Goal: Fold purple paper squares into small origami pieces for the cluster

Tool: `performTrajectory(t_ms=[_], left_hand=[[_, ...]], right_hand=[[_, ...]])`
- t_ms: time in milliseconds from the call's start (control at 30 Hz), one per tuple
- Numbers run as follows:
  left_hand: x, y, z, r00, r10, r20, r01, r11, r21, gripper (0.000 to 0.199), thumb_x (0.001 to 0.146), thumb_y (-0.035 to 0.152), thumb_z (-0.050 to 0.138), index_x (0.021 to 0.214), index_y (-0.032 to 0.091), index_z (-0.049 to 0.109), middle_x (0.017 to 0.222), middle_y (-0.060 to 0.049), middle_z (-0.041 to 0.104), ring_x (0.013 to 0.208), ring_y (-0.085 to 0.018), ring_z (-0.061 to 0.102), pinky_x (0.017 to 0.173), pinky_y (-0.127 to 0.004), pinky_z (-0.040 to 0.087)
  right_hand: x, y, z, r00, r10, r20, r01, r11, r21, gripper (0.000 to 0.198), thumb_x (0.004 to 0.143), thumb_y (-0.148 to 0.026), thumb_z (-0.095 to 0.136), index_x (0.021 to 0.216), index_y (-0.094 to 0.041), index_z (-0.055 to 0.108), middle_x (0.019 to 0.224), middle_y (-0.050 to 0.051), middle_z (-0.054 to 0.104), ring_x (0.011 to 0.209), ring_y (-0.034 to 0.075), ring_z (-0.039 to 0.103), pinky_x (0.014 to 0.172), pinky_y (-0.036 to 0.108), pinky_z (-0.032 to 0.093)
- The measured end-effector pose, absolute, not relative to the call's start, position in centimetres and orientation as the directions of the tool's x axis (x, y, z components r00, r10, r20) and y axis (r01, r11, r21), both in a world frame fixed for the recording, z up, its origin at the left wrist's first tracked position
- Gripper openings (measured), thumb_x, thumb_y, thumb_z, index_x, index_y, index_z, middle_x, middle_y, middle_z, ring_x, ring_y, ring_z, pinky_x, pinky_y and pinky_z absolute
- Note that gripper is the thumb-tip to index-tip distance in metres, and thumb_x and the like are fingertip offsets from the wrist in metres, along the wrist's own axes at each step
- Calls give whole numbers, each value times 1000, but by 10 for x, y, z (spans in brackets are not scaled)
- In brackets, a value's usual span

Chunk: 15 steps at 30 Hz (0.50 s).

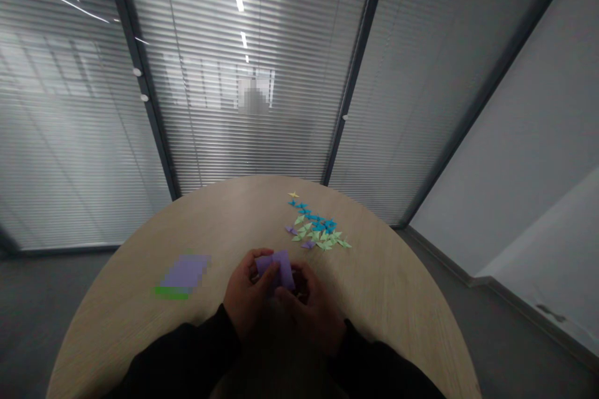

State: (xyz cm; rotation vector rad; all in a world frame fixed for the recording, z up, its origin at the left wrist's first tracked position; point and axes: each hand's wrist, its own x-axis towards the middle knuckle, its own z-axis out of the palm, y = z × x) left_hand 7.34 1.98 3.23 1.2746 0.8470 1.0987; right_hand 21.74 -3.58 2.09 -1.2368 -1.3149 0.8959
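Note:
A small sheet of purple paper, creased down its middle, is held up between both hands above the near part of the table. My left hand grips its left side, thumb pressed on the front face. On the other side my right hand is closed around the lower right edge, its fingers partly behind the sheet. Beyond the hands lies a group of small folded paper stars: green ones, blue ones, a purple one and a yellow one.
A stack of purple paper with green sheets under it lies left of my hands on the round wooden table. Glass panels with blinds stand behind the table, and a white wall is at right.

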Motion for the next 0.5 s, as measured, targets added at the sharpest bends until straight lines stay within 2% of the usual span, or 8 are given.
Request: performTrajectory(t_ms=[100,200,267,333,433,500], left_hand=[[72,24,30,323,937,135,-150,-90,985,46,82,48,65,114,18,50,71,1,67,56,-14,60,51,-24,46],[68,27,28,369,908,201,-121,-167,978,38,89,43,56,118,19,49,64,4,62,54,-14,57,53,-25,47],[64,30,27,391,888,244,-82,-230,970,27,92,39,51,108,18,56,64,3,60,57,-15,58,55,-27,48],[60,33,26,441,854,277,-63,-278,958,22,91,31,48,95,17,63,74,-2,64,63,-16,60,60,-29,50],[56,35,27,501,813,296,-46,-317,947,22,82,19,49,96,17,66,81,-4,68,71,-17,63,68,-31,50],[55,35,28,501,820,277,6,-323,946,23,79,17,53,98,18,65,81,-4,68,70,-17,63,67,-30,49]], right_hand=[[220,-35,22,213,953,214,156,183,-971,44,84,-45,65,117,-20,52,75,1,66,55,14,57,53,26,46],[228,-34,25,220,940,260,126,237,-963,42,88,-40,59,122,-21,45,65,-4,61,50,13,54,50,25,44],[234,-34,27,176,941,289,130,269,-954,30,89,-39,57,111,-20,51,60,-4,59,51,13,55,51,25,44],[240,-34,28,150,942,299,156,276,-948,22,90,-37,54,103,-19,57,60,-2,61,52,14,57,53,26,45],[245,-34,28,121,949,290,204,262,-943,22,87,-30,52,102,-17,62,63,1,66,55,15,59,56,27,46],[247,-34,28,109,953,283,247,250,-936,23,84,-28,53,102,-17,64,65,1,68,57,16,62,56,27,47]])
